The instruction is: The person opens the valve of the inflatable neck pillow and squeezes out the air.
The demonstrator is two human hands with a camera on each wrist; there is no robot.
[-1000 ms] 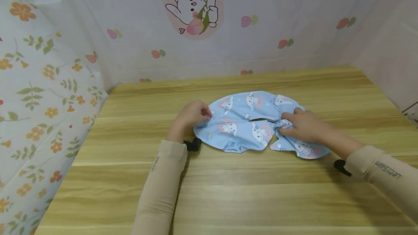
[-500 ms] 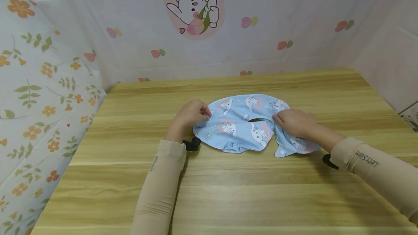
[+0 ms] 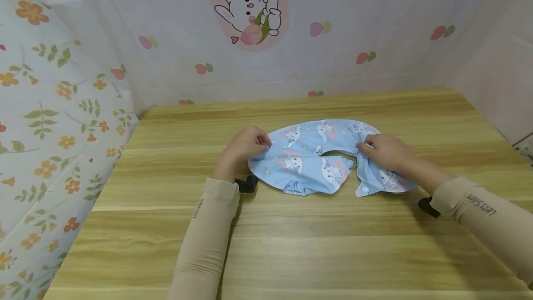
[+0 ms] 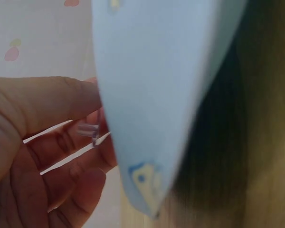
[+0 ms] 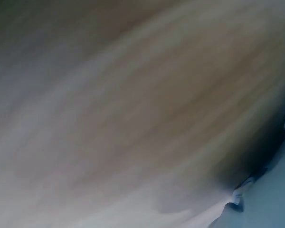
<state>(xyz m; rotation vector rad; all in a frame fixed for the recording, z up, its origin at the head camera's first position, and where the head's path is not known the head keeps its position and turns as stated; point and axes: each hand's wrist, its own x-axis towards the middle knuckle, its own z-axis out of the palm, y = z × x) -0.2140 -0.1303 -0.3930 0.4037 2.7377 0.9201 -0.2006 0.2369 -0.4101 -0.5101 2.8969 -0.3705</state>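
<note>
A light blue baby bib (image 3: 300, 179) with white cartoon puppies spreads over the table, its curved neck opening and slit parting it on the right. My left hand (image 3: 249, 144) pinches its left edge between thumb and fingers. In the left wrist view a small clear plastic piece (image 4: 89, 130) shows between the thumb and fingers beside the bib (image 4: 147, 95). My right hand (image 3: 387, 152) pinches the bib's right arm by the neck opening. On the flap below it is a small round snap (image 3: 365, 189). The right wrist view is blurred, with blue cloth (image 5: 270, 204) at its lower right corner.
The bib lies on a wood-grain table (image 3: 291, 249). A white curtain (image 3: 354, 8) with a bunny print hangs behind it, and a flowered cloth (image 3: 54, 142) hangs on the left. Beige sleeves (image 3: 204, 244) cover both forearms, with black wrist mounts (image 3: 247, 184) below them.
My right hand first moved left and then slightly back right, regripping the bib's right arm. The neck opening is wider and the bunched part has smoothed out. My left hand stays in place.
</note>
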